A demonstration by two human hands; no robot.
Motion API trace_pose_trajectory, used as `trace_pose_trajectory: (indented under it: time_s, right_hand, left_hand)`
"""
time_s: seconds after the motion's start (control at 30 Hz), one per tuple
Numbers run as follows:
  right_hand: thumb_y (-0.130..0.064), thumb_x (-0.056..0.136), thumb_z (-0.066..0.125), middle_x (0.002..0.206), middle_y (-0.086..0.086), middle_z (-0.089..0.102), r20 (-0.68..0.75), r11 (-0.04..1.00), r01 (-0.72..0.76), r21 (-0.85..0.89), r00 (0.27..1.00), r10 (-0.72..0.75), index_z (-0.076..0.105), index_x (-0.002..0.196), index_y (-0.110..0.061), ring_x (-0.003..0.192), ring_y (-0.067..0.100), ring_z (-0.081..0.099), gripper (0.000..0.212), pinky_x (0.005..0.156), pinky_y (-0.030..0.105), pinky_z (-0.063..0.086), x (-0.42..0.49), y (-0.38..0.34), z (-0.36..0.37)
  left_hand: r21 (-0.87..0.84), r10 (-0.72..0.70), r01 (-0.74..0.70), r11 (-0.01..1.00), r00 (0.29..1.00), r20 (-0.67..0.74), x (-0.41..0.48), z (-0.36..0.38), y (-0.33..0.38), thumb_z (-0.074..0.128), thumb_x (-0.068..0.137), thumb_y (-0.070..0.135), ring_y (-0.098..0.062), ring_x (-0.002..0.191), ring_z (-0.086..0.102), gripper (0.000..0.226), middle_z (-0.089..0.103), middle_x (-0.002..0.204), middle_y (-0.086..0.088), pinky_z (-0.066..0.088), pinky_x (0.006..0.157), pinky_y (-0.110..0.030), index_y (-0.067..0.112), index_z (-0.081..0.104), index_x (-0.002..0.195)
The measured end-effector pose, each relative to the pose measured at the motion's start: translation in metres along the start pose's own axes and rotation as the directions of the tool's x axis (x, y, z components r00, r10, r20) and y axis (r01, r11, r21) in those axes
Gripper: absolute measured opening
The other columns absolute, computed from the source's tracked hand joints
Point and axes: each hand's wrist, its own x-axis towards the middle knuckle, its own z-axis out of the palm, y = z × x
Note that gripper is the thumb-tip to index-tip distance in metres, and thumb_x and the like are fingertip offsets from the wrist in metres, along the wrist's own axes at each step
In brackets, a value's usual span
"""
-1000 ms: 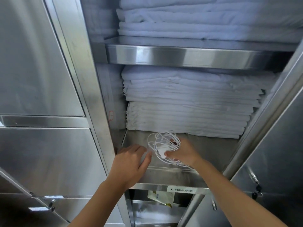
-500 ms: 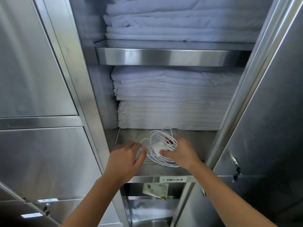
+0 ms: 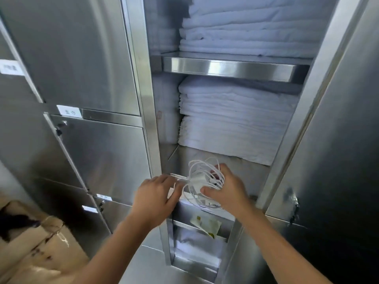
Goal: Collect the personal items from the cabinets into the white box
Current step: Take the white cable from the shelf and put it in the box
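Note:
A white charger with its coiled cable (image 3: 200, 180) is held just above the front edge of the steel cabinet shelf (image 3: 242, 173). My right hand (image 3: 225, 189) grips the charger block and the loops of cable. My left hand (image 3: 158, 194) is beside it on the left, fingers relaxed, its fingertips close to or touching the cable. A small yellow-green packet (image 3: 207, 225) lies in the compartment below. The white box is not in view.
Stacks of folded white linen (image 3: 235, 124) fill the shelf behind the cable, with more linen (image 3: 246, 33) on the shelf above. The open cabinet door (image 3: 338, 140) stands at the right. Closed labelled steel doors (image 3: 98, 156) are on the left. A brown sack-like bundle (image 3: 30, 242) sits at lower left.
The charger and cable have been drawn forward and lifted off the shelf toward its front edge. Both hands came toward me, and the view swung left and tilted.

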Motion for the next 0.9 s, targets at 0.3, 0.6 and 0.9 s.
trace_pose_trajectory:
  time_s: [0.3, 0.6, 0.9]
  right_hand:
    - [-0.043, 0.063, 0.088, 0.084, -0.017, 0.071, 0.252, 0.979, 0.133, 0.152, 0.953, -0.169, 0.065, 0.103, -0.028, 0.077, 0.006, 0.068, 0.049, 0.076, 0.03, 0.058, -0.062, -0.048, 0.045]
    - [-0.043, 0.065, 0.089, 0.087, -0.017, 0.073, 0.391, 0.928, 0.31, 0.207, 0.843, -0.369, 0.065, 0.1, -0.029, 0.08, 0.007, 0.069, 0.044, 0.075, 0.027, 0.055, -0.116, -0.148, 0.13]
    - [-0.045, 0.07, 0.086, 0.095, -0.017, 0.072, 0.618, 0.836, 0.367, 0.407, 0.563, -0.549, 0.064, 0.111, -0.028, 0.088, 0.006, 0.068, 0.05, 0.081, 0.032, 0.058, -0.22, -0.26, 0.257]
  left_hand:
    - [0.107, -0.27, 0.263, 0.959, 0.961, 0.058, -0.122, -0.058, 0.007, 0.017, 0.097, 0.06, -0.013, 0.091, 0.063, 0.059, 0.068, 0.104, 0.011, 0.045, 0.078, -0.027, 0.029, 0.066, 0.107]
    - [0.194, -0.456, 0.47, 0.861, 0.883, -0.113, -0.235, -0.145, -0.026, 0.027, 0.097, 0.052, -0.018, 0.079, 0.061, 0.047, 0.066, 0.088, 0.007, 0.049, 0.072, -0.037, 0.024, 0.064, 0.092]
    - [0.296, -0.743, 0.788, 0.539, 0.611, -0.273, -0.413, -0.234, -0.047, 0.028, 0.094, 0.052, -0.022, 0.083, 0.063, 0.048, 0.068, 0.093, 0.007, 0.046, 0.074, -0.033, 0.023, 0.066, 0.098]
